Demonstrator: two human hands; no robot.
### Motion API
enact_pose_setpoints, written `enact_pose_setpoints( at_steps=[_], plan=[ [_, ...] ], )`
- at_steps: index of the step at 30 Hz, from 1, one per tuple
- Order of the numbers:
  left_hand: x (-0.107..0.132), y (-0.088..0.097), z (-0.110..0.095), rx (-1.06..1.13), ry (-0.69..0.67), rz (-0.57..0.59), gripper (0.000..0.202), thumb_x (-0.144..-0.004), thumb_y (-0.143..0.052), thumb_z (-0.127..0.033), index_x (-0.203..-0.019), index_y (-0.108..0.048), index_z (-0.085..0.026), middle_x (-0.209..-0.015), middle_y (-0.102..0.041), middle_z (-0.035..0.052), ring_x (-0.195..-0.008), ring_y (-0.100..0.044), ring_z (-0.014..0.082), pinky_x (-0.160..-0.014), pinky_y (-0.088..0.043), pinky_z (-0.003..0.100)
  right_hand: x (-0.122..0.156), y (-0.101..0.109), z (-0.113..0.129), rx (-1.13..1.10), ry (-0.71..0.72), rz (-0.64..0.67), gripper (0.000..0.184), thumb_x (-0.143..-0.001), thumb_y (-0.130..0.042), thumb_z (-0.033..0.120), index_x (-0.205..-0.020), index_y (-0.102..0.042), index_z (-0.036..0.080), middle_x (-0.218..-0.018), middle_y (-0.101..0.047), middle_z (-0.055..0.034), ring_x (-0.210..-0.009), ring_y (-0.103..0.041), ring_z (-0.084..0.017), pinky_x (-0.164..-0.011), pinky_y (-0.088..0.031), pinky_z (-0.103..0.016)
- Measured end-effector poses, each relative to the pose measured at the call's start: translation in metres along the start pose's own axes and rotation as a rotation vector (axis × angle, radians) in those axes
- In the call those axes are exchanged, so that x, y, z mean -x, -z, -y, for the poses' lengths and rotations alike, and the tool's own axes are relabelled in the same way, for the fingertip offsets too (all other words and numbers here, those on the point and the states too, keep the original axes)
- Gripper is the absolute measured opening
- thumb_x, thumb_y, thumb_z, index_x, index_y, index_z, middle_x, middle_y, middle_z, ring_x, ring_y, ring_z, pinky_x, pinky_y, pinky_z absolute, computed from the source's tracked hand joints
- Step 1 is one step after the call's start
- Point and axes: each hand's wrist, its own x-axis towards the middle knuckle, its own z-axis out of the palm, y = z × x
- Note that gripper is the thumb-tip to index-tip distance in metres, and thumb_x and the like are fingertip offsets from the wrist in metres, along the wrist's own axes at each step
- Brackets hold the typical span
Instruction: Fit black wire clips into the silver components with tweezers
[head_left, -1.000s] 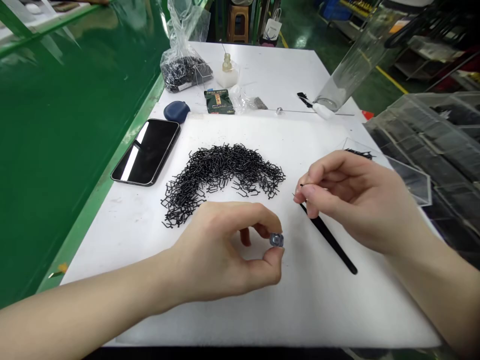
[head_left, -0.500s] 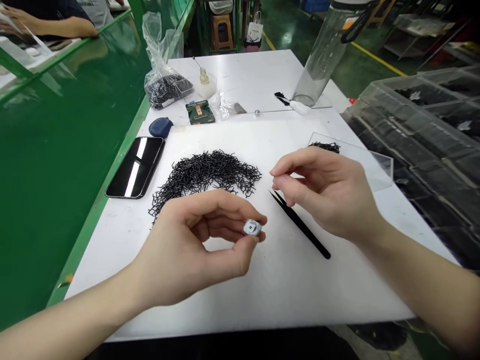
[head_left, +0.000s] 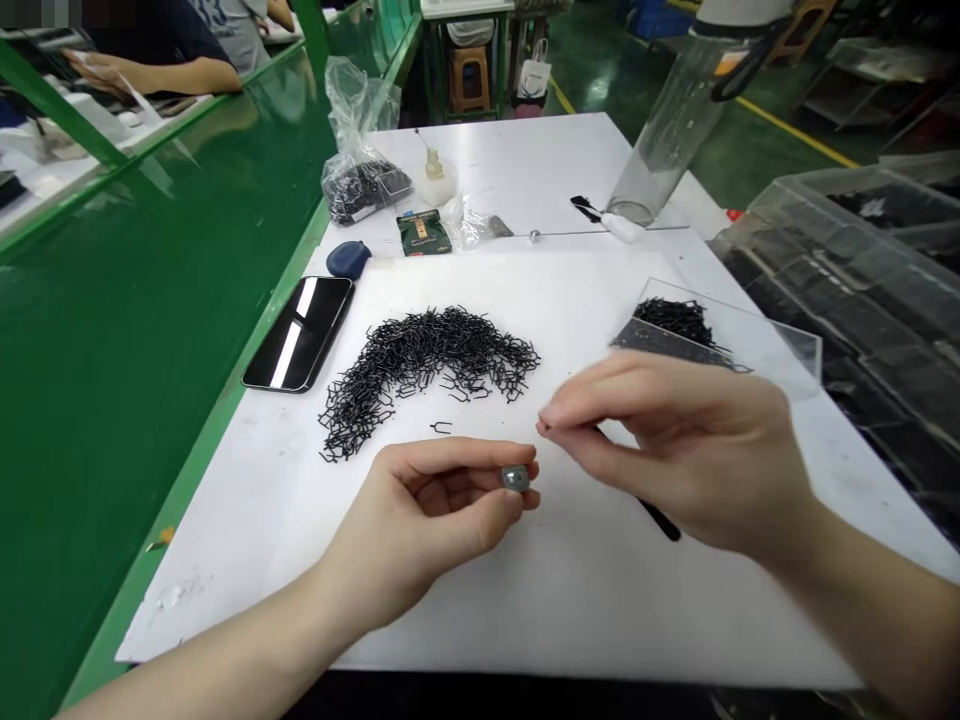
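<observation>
A small round grey metal part (head_left: 514, 478) is pinched between thumb and forefinger of the left hand (head_left: 420, 515), just above the white tabletop (head_left: 525, 610). The slim black tweezers (head_left: 661, 522) are mostly hidden beneath the right hand (head_left: 690, 450), whose fingertips are pressed together. What they grip cannot be made out. Beyond, a heap of black wire clips (head_left: 427, 358) is spread.

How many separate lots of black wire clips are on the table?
3: the loose pile mid-mat, a small heap in the clear tray at right, and a plastic bag at the back. One stray clip lies apart; others may be hidden.
</observation>
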Motion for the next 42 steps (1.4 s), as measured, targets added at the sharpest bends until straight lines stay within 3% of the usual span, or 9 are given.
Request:
enact_pose_setpoints(
  at_steps=[5, 11, 16, 20, 27, 30, 34, 42],
  plan=[
    [0.000, 0.001, 0.000, 0.059, -0.017, -0.019, 0.029, -0.088, -0.106, -0.008, -0.106, -0.100, -0.030, -0.100, -0.097, 0.0002, -0.090, -0.093, 0.0133, -0.089, -0.076, 0.017, 0.013, -0.007, 0.004, 0.039, -0.029, -0.019, 0.043, -0.096, -0.092, 0.005, -0.119, -0.096, 0.040, -0.108, -0.097, 0.0051, -0.088, -0.093, -0.020, -0.080, -0.080, -0.030],
    [0.001, 0.004, 0.002, 0.137, 0.038, -0.016, 0.021, -0.085, -0.112, -0.013, -0.094, -0.096, -0.023, -0.097, -0.096, 0.0008, -0.092, -0.094, 0.0145, -0.095, -0.076, 0.018, 0.011, -0.006, 0.009, 0.109, -0.032, 0.010, 0.039, -0.098, -0.089, 0.004, -0.108, -0.095, 0.041, -0.109, -0.097, 0.0048, -0.094, -0.094, -0.021, -0.087, -0.080, -0.032],
    [0.000, 0.004, 0.000, 0.112, 0.043, -0.023, 0.026, -0.081, -0.117, -0.019, -0.097, -0.100, -0.028, -0.097, -0.097, -0.0004, -0.092, -0.093, 0.0119, -0.090, -0.072, 0.011, 0.013, -0.007, 0.011, 0.141, -0.047, 0.000, 0.037, -0.097, -0.090, 0.006, -0.106, -0.093, 0.042, -0.107, -0.096, 0.0082, -0.090, -0.092, -0.017, -0.083, -0.079, -0.028],
    [0.000, 0.004, 0.000, 0.102, 0.074, -0.064, 0.023, -0.084, -0.116, -0.029, -0.101, -0.101, -0.031, -0.100, -0.098, 0.0013, -0.093, -0.092, 0.0122, -0.091, -0.071, 0.012, 0.020, -0.015, 0.015, 0.108, -0.109, -0.089, 0.044, -0.093, -0.093, 0.004, -0.112, -0.089, 0.043, -0.101, -0.095, 0.0097, -0.086, -0.093, -0.019, -0.081, -0.081, -0.029],
    [-0.001, 0.003, 0.000, 0.042, 0.071, -0.108, 0.026, -0.078, -0.114, -0.020, -0.096, -0.102, -0.035, -0.088, -0.094, 0.0000, -0.085, -0.088, 0.0150, -0.083, -0.069, 0.020, 0.019, -0.022, 0.023, 0.101, -0.216, -0.144, 0.040, -0.087, -0.094, 0.007, -0.101, -0.079, 0.041, -0.094, -0.092, 0.0081, -0.084, -0.093, -0.023, -0.079, -0.084, -0.034],
    [-0.002, 0.004, -0.001, 0.018, 0.073, -0.117, 0.027, -0.078, -0.112, -0.020, -0.096, -0.102, -0.038, -0.083, -0.091, -0.0019, -0.083, -0.085, 0.0139, -0.078, -0.066, 0.019, 0.018, -0.022, 0.024, 0.100, -0.214, -0.167, 0.041, -0.087, -0.094, 0.007, -0.102, -0.079, 0.041, -0.094, -0.091, 0.0087, -0.084, -0.093, -0.021, -0.076, -0.082, -0.030],
    [0.000, 0.004, -0.001, 0.012, 0.089, -0.119, 0.027, -0.078, -0.111, -0.020, -0.094, -0.102, -0.040, -0.085, -0.092, -0.0026, -0.085, -0.084, 0.0125, -0.081, -0.065, 0.018, 0.018, -0.022, 0.022, 0.111, -0.191, -0.144, 0.039, -0.087, -0.093, 0.006, -0.100, -0.078, 0.040, -0.094, -0.091, 0.0117, -0.085, -0.093, -0.017, -0.083, -0.081, -0.023],
    [-0.002, 0.004, -0.001, 0.012, 0.085, -0.130, 0.027, -0.078, -0.112, -0.022, -0.095, -0.102, -0.040, -0.084, -0.092, -0.0028, -0.084, -0.084, 0.0129, -0.082, -0.065, 0.020, 0.021, -0.021, 0.021, 0.154, -0.162, -0.115, 0.038, -0.090, -0.093, 0.008, -0.102, -0.077, 0.039, -0.096, -0.092, 0.0128, -0.086, -0.094, -0.015, -0.085, -0.079, -0.018]
  ],
)
